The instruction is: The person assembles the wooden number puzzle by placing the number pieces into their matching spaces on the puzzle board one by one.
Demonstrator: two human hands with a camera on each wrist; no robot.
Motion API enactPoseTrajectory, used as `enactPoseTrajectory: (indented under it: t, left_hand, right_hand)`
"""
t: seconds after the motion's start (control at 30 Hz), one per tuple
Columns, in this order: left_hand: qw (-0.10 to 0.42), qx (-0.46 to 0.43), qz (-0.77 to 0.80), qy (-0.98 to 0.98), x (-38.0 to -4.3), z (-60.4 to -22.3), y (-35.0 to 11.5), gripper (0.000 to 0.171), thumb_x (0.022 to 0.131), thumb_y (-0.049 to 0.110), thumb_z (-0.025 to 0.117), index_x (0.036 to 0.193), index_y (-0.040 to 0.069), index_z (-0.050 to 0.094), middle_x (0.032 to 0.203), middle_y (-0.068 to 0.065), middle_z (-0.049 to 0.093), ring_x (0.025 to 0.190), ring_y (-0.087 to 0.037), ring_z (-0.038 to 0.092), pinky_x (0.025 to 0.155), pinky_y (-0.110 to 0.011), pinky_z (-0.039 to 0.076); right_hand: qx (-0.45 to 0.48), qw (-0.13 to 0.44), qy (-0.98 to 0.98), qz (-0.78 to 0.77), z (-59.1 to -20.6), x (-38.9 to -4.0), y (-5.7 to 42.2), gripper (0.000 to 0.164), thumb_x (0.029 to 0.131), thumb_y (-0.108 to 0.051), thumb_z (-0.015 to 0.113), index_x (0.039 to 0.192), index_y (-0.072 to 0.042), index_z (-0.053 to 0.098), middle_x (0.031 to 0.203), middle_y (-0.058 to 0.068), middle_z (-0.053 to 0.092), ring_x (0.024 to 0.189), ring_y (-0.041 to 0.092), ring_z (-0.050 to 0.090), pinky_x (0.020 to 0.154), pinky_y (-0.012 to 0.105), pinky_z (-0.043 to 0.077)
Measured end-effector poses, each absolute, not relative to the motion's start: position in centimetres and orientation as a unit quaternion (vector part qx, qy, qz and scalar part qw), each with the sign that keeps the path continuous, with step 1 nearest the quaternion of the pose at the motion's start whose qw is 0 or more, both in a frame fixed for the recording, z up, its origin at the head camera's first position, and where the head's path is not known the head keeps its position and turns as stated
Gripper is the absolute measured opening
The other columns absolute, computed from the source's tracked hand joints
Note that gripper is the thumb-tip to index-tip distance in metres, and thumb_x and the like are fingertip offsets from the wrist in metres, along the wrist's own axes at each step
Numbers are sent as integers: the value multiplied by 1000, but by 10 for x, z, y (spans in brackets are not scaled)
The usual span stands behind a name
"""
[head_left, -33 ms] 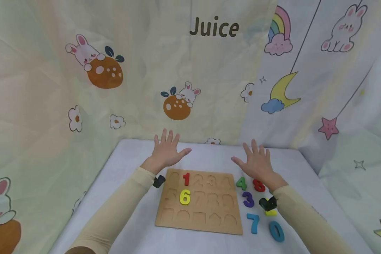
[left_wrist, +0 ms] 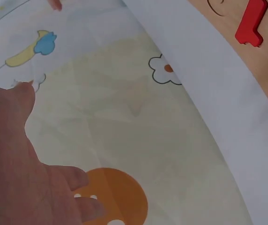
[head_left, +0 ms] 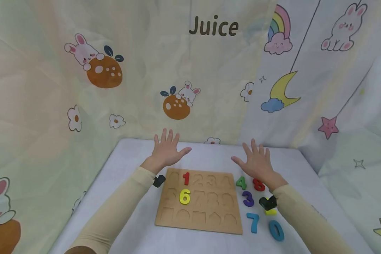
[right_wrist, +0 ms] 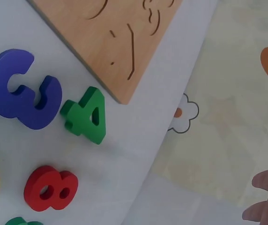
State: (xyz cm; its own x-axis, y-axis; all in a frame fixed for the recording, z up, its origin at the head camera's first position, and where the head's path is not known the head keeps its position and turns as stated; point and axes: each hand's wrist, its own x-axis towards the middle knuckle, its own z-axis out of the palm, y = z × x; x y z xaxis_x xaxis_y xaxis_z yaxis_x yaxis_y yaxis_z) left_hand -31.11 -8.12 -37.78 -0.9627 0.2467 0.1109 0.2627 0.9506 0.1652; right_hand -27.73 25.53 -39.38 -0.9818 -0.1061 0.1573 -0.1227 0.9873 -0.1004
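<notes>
While a blue 0 [head_left: 271, 228] and a blue 7 [head_left: 255, 224] lie at the lower right of the frame, a black wrist camera [head_left: 267, 203] hides part of a yellow piece [head_left: 271, 212]. If the right arm [head_left: 301, 211] dropped, it could knock these about. Low in the middle is the wooden board [head_left: 192, 209], with a yellow 6 [head_left: 181, 197] and red 1 [head_left: 186, 179] on it. Right of it lie a purple 3 [head_left: 249, 199], green 4 [head_left: 242, 182] and red 8 [head_left: 258, 185]. Farther up, the left hand [head_left: 166, 151] and right hand [head_left: 258, 162] spread wide, holding nothing.

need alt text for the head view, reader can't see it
A person's left hand and right hand stretch forward, spread and empty. Nearer the viewer, a wooden board holds a red 1 and yellow 6, with loose numbers to its right.
</notes>
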Motion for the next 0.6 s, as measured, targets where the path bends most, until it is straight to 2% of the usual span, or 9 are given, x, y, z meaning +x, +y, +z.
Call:
enactPoseTrajectory:
  t: [0.3, 0.6]
  left_hand:
    - [21, -128, -94, -987, -306, -393, -79, 92, 92, 73, 31, 156, 9, 21, 161, -22, 12, 149, -41, 2, 116, -67, -1]
    - [55, -148, -96, -983, -305, -404, -84, 93, 91, 74, 31, 156, 9, 19, 162, -21, 9, 149, -40, 2, 117, -64, 0]
  right_hand:
    - [43, 37, -996, 62, -402, -275, 255, 101, 88, -73, 44, 153, 1, 21, 158, 33, 4, 141, 58, 2, 111, 72, -3]
    - [51, 66, -994, 69, -409, -270, 260, 100, 87, -70, 49, 153, 1, 24, 156, 34, 11, 139, 59, 11, 110, 74, 7]
